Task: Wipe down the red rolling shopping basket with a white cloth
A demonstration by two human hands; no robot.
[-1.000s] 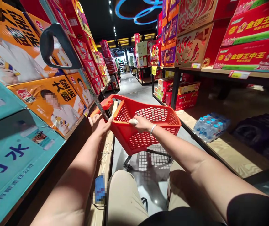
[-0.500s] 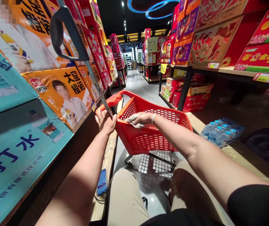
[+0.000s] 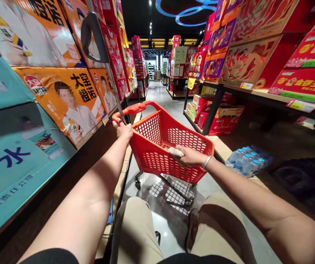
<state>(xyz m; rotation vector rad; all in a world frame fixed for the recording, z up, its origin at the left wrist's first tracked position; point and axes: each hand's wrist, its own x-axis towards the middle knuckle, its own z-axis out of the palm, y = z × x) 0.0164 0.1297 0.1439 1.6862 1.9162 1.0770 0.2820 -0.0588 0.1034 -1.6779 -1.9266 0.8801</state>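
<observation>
A red plastic shopping cart (image 3: 146, 154) with perforated sides stands side-on before my knees, its basket showing nothing large inside. My left hand (image 3: 123, 132) is closed on the cart's corner by the handle end, fingers partly hidden. Rising from that corner is a slim metal pole with a dark grey loop handle (image 3: 85, 36); whether my fingers also touch it I cannot tell. A bunched, light grey cloth (image 3: 175, 152) is in my right hand (image 3: 188, 157), closed and pressed against the near side rim, toward the cart's other end.
Orange cartons (image 3: 75, 99) and teal cartons (image 3: 14, 154) are stacked close on my left. Red gift boxes (image 3: 306, 86) fill the right shelf, with a pack of water bottles (image 3: 245, 161) low beneath. The tiled aisle (image 3: 160, 91) runs ahead between shelves.
My right hand has slid the cloth right and nearer along the cart's side rim. The cart has shifted slightly left in view, and my left hand stays at its corner.
</observation>
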